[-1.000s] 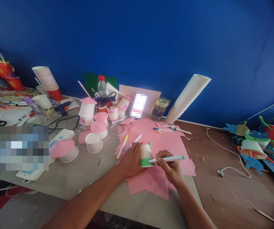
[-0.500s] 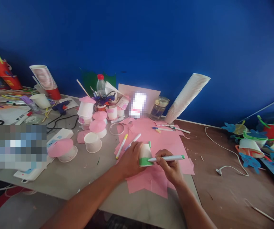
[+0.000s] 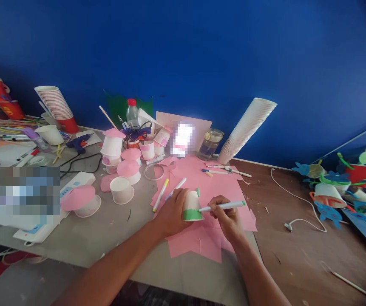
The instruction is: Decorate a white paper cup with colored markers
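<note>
Left hand (image 3: pixel 171 213) tight round cup (image 3: pixel 191 207), right hand (image 3: pixel 228 219) round marker (image 3: pixel 225 206); pink paper (image 3: pixel 198 243), grey table (image 3: pixel 128 238), blue wall (image 3: pixel 202 51).

At centre, a white cup (image 3: pixel 191 208) with a green band at its rim, and a white marker (image 3: pixel 222 207) with green ends. Beneath them lies pink paper (image 3: pixel 221 187) on a grey table (image 3: pixel 106 229). At lower right is a brown board (image 3: pixel 313 255). A deep blue wall (image 3: pixel 202 51) fills the top. Centre right stands a white stack (image 3: pixel 249 129). At upper left is a red-and-white stack (image 3: pixel 53 104).
</note>
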### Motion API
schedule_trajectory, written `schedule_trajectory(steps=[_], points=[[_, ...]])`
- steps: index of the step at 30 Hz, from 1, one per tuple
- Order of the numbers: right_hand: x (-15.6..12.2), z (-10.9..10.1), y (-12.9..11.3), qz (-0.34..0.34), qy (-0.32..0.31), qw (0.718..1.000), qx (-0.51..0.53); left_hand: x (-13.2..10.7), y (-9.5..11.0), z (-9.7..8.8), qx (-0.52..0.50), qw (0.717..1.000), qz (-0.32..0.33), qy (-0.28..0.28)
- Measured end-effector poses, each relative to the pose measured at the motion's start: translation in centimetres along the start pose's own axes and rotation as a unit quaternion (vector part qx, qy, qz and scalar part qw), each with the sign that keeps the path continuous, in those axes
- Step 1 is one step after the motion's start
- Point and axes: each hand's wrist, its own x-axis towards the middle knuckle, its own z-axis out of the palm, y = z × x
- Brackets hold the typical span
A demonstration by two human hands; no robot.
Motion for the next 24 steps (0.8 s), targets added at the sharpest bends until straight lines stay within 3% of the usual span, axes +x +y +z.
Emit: schedule_trajectory(steps=[24], points=[[0.14,0.54,-0.32,0.013,0.006,1.000,-0.012,0.09,-0.15,-0.02,-0.015,1.000,-0.003,-0.012]])
